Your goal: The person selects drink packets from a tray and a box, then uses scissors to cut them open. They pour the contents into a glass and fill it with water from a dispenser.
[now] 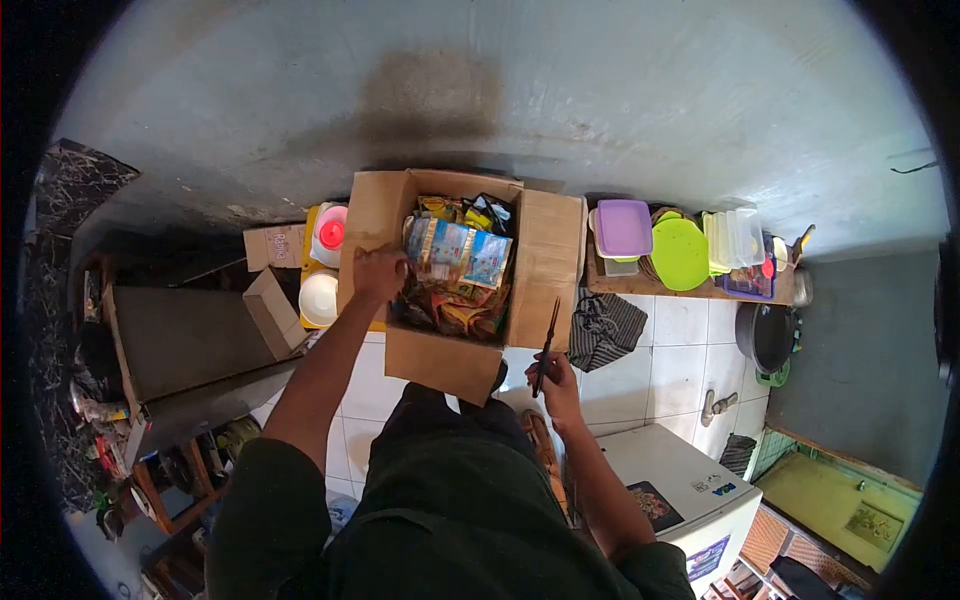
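A cardboard box stands in front of me with its flaps folded out. Several colourful packets fill it, and a strip of blue and white sachets lies on top. My left hand reaches over the box's left side, fingers bent down at the left end of the sachets; I cannot tell if they grip anything. Just outside the right front corner, my right hand is closed around a slim dark pointed tool, its tip pointing up and away from me.
On the right, a low bench holds a purple container, a green round lid and clear boxes. A striped cloth lies below. Nearer are a white fridge and a black basin. White bowls sit left.
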